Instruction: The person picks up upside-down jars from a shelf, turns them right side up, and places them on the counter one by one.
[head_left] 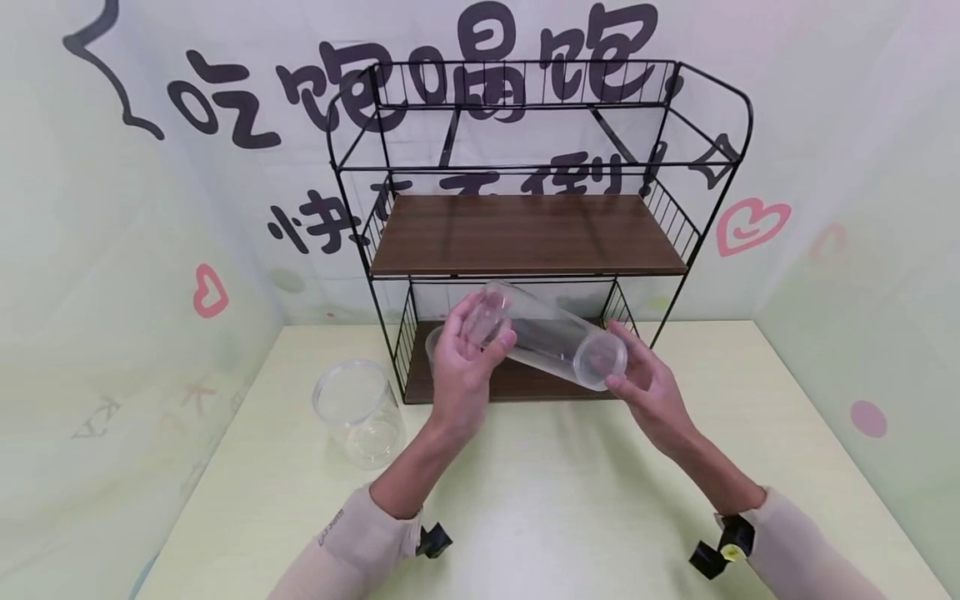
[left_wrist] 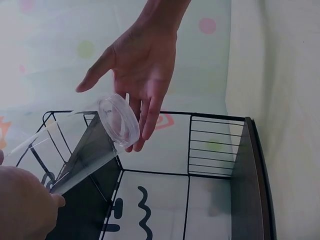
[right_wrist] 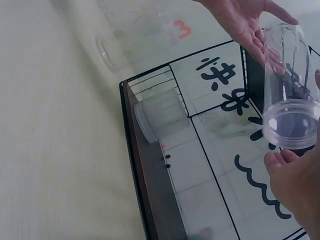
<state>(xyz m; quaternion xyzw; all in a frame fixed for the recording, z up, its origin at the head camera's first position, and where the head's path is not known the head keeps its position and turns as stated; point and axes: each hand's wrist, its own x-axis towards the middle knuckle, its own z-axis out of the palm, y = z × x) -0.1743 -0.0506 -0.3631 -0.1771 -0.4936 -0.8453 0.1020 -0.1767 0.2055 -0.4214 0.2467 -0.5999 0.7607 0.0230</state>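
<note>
A clear plastic jar (head_left: 547, 337) lies on its side in the air between both hands, in front of the lower level of a black wire rack (head_left: 525, 233). My left hand (head_left: 465, 367) grips its far left end, thumb on the side wall and fingers round the end. My right hand (head_left: 648, 387) touches the near right end (left_wrist: 119, 121) with straight fingers, thumb spread away. In the right wrist view the jar (right_wrist: 287, 75) runs from my right hand (right_wrist: 297, 185) up to my left hand (right_wrist: 245, 25).
A second clear jar (head_left: 358, 412) stands on the pale table (head_left: 562, 500), left of the rack. A third clear jar (right_wrist: 150, 120) lies on the rack's bottom board, partly hidden behind my left hand. The rack's brown middle shelf (head_left: 525, 237) is bare. Patterned walls close in behind and at both sides.
</note>
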